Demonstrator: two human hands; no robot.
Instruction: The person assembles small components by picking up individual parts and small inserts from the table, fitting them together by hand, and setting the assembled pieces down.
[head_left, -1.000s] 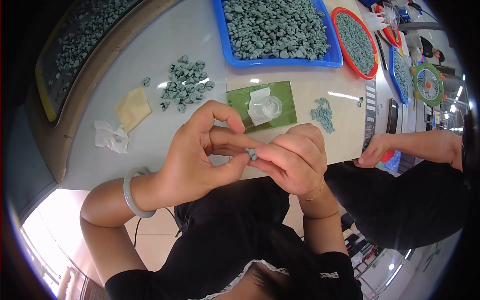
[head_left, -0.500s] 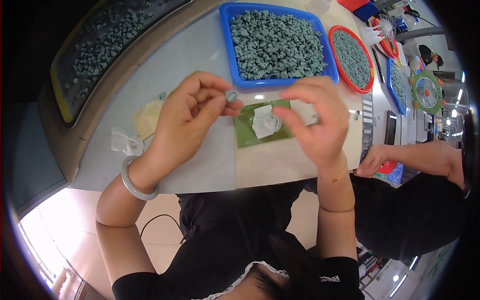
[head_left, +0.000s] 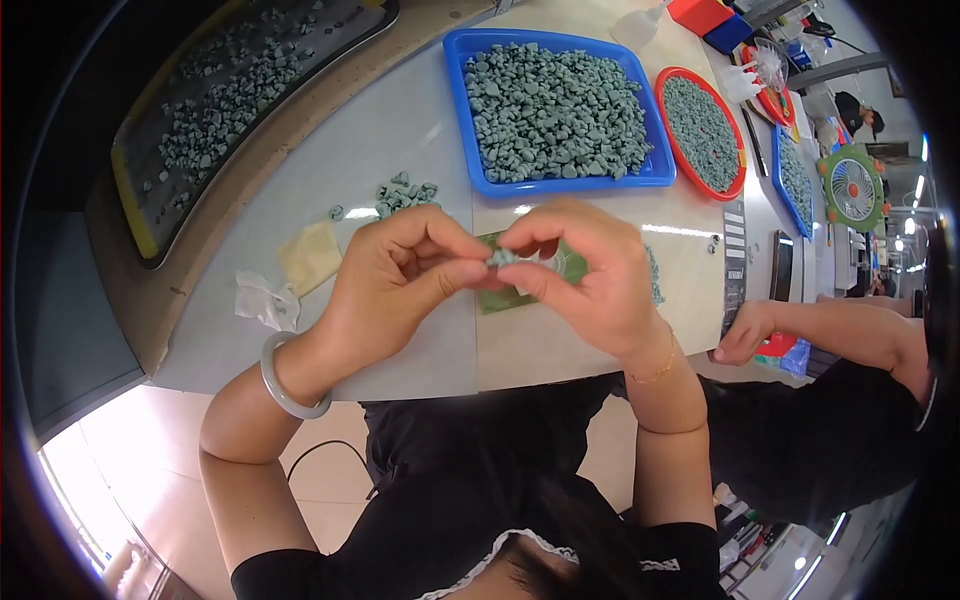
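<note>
My left hand (head_left: 405, 275) pinches a small grey-green piece (head_left: 502, 258) between thumb and fingertips. From the other side, my right hand (head_left: 595, 280) pinches the same piece with thumb and forefinger; fingertips cover much of it. Under the hands lies a shiny green sheet (head_left: 503, 301) on the table, partly hidden. Something clear and ring-like on that sheet shows behind the right fingers. Beyond my left hand sits a small cluster of grey-green stones (head_left: 405, 193). A strip of tiny green bits (head_left: 655, 275) lies beside my right hand.
A blue tray (head_left: 460, 120) and a red round tray (head_left: 740, 180), both full of grey-green stones, stand at the back. A dark tray (head_left: 135, 200) holds more at far left. Yellow cloth (head_left: 312, 260) and white tissue (head_left: 265, 300) lie left. Another person's hand (head_left: 745, 330) rests at right.
My right hand has moved left and closed on the small piece in my left hand. The left hand has shifted slightly right and down. More stones and bits now show beyond the hands.
</note>
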